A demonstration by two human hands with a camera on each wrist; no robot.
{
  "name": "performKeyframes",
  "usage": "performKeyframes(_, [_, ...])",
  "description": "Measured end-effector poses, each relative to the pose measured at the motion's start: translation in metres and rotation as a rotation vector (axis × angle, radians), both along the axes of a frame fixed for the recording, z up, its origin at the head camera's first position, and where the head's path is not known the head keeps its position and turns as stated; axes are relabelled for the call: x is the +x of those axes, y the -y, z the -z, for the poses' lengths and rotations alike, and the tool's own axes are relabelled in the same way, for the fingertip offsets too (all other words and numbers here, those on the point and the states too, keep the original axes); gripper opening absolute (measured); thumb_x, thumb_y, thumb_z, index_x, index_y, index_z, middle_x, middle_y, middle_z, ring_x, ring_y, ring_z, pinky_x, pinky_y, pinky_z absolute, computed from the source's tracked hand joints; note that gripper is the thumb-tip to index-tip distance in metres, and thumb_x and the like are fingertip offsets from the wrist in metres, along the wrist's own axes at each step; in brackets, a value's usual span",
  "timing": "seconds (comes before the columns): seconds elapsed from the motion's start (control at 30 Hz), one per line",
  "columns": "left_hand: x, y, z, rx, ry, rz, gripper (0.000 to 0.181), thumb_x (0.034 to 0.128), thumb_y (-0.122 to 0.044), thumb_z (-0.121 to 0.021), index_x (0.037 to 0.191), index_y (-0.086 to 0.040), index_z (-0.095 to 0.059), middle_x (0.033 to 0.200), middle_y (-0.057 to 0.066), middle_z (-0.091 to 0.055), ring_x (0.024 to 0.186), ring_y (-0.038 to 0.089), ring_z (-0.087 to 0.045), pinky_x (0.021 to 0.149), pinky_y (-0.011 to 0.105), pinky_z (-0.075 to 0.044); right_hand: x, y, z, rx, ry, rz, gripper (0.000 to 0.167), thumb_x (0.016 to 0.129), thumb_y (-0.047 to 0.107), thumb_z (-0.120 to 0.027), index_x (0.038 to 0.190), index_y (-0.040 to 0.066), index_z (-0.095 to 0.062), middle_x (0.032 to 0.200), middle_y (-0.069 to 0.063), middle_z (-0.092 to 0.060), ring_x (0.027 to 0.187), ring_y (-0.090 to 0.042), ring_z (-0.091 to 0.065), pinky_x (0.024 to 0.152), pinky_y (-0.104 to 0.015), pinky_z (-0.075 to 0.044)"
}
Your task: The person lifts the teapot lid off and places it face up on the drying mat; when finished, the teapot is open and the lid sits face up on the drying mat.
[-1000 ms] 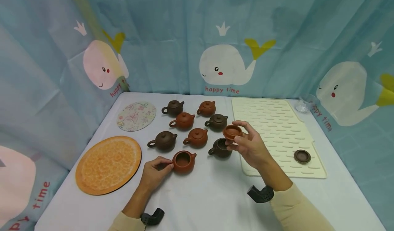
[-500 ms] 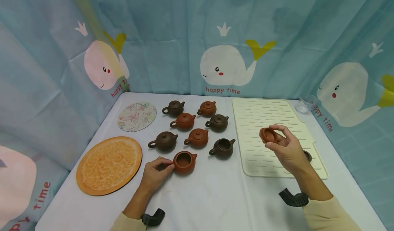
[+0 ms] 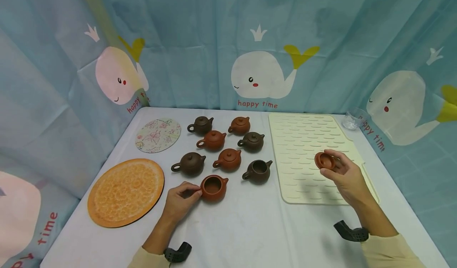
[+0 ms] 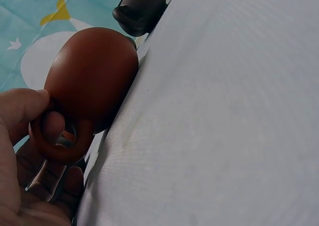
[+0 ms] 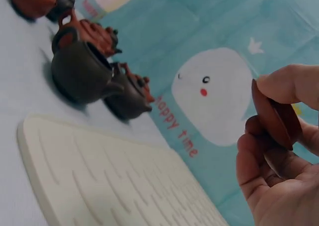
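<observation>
My left hand [image 3: 179, 201] pinches the handle of a lidless reddish-brown teapot [image 3: 213, 194], which stands on the white table with its spout to the right. The left wrist view shows thumb and finger at the teapot's loop handle [image 4: 65, 153]. Above the cream ridged mat [image 3: 303, 161], my right hand [image 3: 349, 180] holds a reddish-brown teapot lid [image 5: 273, 117] between thumb and fingers, its hollow underside toward the head camera. A dark brown teapot [image 3: 258, 173] without a lid stands between the two hands. My right hand and forearm cover part of the mat.
Several lidded teapots [image 3: 229, 159], dark and reddish, stand in the table's middle. An orange round mat [image 3: 126, 192] and a floral round mat [image 3: 158, 135] lie at the left. A clear glass dish [image 3: 352, 121] stands at the far right corner, before a whale-print curtain [image 3: 200, 62].
My right hand has carried the lid rightward from beside the dark lidless teapot to over the mat, turning its hollow side into view. A dark lid on the mat is now hidden. My left hand stays put.
</observation>
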State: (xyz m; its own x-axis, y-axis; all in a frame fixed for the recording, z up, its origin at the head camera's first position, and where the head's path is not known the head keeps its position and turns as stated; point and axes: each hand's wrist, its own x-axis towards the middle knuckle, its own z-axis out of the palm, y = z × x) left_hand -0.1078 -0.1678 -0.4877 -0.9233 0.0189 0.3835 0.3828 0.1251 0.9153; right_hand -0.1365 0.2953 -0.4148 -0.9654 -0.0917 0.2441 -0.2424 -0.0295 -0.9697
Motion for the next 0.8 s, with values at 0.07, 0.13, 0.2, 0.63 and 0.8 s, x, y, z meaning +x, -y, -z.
performKeyframes(0.07, [0.0, 0.0, 0.0, -0.001, 0.0, 0.0, 0.014, 0.0751, 0.016, -0.074, 0.087, 0.009, -0.07, 0.081, 0.02, -0.066, 0.08, 0.02, -0.06, 0.072, 0.025, -0.049, 0.001, -0.004, 0.003, 0.057, 0.0, 0.015, 0.054, 0.086, -0.014, -0.063, 0.136, -0.002, -0.045, 0.126, -0.007, -0.05, 0.111, -0.012, -0.054, 0.084, -0.02, -0.047])
performKeyframes(0.13, [0.0, 0.0, 0.001, -0.004, -0.002, -0.003, 0.014, 0.0751, 0.016, -0.074, 0.087, 0.009, -0.07, 0.081, 0.019, -0.066, 0.08, 0.02, -0.06, 0.072, 0.025, -0.049, 0.003, -0.008, 0.008, 0.138, 0.001, 0.036, 0.054, 0.086, -0.011, -0.065, 0.135, -0.003, -0.045, 0.125, -0.006, -0.051, 0.109, -0.01, -0.055, 0.083, -0.018, -0.048])
performKeyframes(0.2, [0.0, 0.0, 0.0, -0.01, -0.005, -0.006, 0.014, 0.075, 0.015, -0.074, 0.087, 0.008, -0.07, 0.081, 0.019, -0.066, 0.079, 0.02, -0.061, 0.072, 0.024, -0.049, 0.004, -0.011, 0.015, 0.252, 0.008, 0.067, 0.055, 0.086, -0.005, -0.069, 0.136, -0.003, -0.045, 0.126, -0.007, -0.052, 0.107, -0.007, -0.055, 0.081, -0.017, -0.048])
performKeyframes(0.63, [0.0, -0.001, -0.001, -0.003, 0.01, -0.016, 0.014, 0.0747, 0.016, -0.074, 0.087, 0.009, -0.07, 0.08, 0.021, -0.065, 0.08, 0.02, -0.06, 0.073, 0.023, -0.049, 0.001, -0.018, 0.049, 0.6, 0.099, 0.066, 0.062, 0.084, 0.009, -0.077, 0.137, -0.003, -0.047, 0.116, -0.024, -0.057, 0.087, -0.015, -0.058, 0.063, -0.026, -0.048])
performKeyframes(0.8, [0.001, -0.001, -0.002, -0.007, 0.029, -0.022, 0.014, 0.0751, 0.015, -0.074, 0.087, 0.008, -0.07, 0.081, 0.019, -0.066, 0.08, 0.019, -0.06, 0.073, 0.025, -0.049, -0.001, -0.018, 0.057, 0.688, 0.091, 0.083, 0.062, 0.082, 0.009, -0.078, 0.135, -0.003, -0.049, 0.114, -0.023, -0.059, 0.086, -0.018, -0.058, 0.063, -0.026, -0.049])
